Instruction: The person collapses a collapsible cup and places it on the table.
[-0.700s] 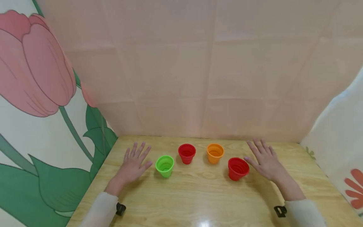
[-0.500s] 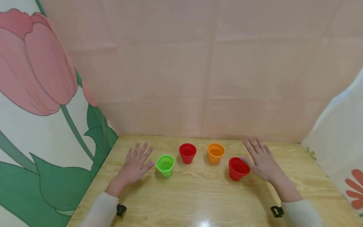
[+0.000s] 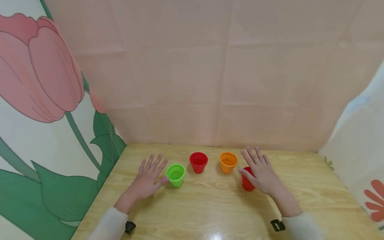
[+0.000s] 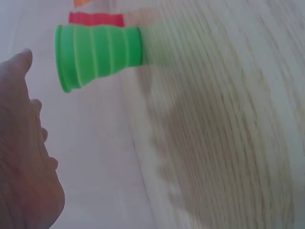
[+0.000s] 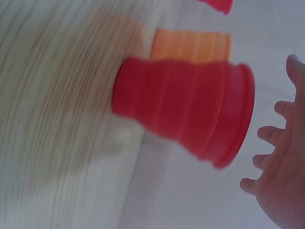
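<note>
Four cups would exceed a plain list, so several ribbed cups stand upright in an arc on the table. My left hand (image 3: pixel 147 181), fingers spread, hovers just left of the green cup (image 3: pixel 176 175), its thumb overlapping the rim in the head view. My right hand (image 3: pixel 261 175), also spread and holding nothing, is over the near red cup (image 3: pixel 247 181) and hides much of it from above. In the right wrist view that red cup (image 5: pixel 186 102) stands apart from the fingers. Between the two sides are another red cup (image 3: pixel 198 162) and an orange cup (image 3: pixel 228 162).
The wooden table (image 3: pixel 207 210) meets a pink cloth backdrop (image 3: pixel 180 83) behind the cups. A tulip-patterned wall (image 3: pixel 45 83) rises at the left, and a white flowered panel (image 3: pixel 360 150) borders the right side. A black wrist camera (image 3: pixel 277 225) sits below each hand.
My right hand has moved left, from beside the near red cup to over it. My left hand has shifted slightly right toward the green cup. The cups stay in place.
</note>
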`<act>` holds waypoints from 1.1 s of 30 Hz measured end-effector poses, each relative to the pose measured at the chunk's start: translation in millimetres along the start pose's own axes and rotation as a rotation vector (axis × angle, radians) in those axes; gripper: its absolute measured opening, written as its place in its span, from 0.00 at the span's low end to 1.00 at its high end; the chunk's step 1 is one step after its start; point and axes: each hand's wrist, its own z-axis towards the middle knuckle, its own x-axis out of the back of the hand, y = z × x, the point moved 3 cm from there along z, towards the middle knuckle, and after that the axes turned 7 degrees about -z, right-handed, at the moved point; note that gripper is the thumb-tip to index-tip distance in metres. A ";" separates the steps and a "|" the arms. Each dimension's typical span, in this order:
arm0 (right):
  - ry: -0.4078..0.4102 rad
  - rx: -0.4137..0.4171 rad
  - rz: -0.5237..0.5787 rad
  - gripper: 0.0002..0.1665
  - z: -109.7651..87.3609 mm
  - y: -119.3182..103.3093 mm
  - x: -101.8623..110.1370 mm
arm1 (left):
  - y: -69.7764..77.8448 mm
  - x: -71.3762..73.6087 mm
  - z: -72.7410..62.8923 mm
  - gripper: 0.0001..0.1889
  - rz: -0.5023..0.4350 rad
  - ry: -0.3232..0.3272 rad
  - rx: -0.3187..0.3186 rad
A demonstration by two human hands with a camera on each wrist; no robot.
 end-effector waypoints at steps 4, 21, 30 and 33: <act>0.004 0.010 0.012 0.44 5.3 -14.0 -4.5 | 3.0 -1.7 -1.3 0.39 0.006 -0.010 0.004; -0.060 0.057 0.019 0.45 22.3 -64.7 -25.3 | 6.9 -12.9 0.0 0.41 0.015 -0.013 -0.015; -0.014 0.115 0.015 0.46 31.4 -88.0 -32.9 | 8.0 -15.4 2.0 0.42 0.032 -0.043 -0.032; -0.017 0.125 0.013 0.46 33.8 -94.6 -36.6 | 8.2 -14.7 2.2 0.43 0.041 -0.055 -0.034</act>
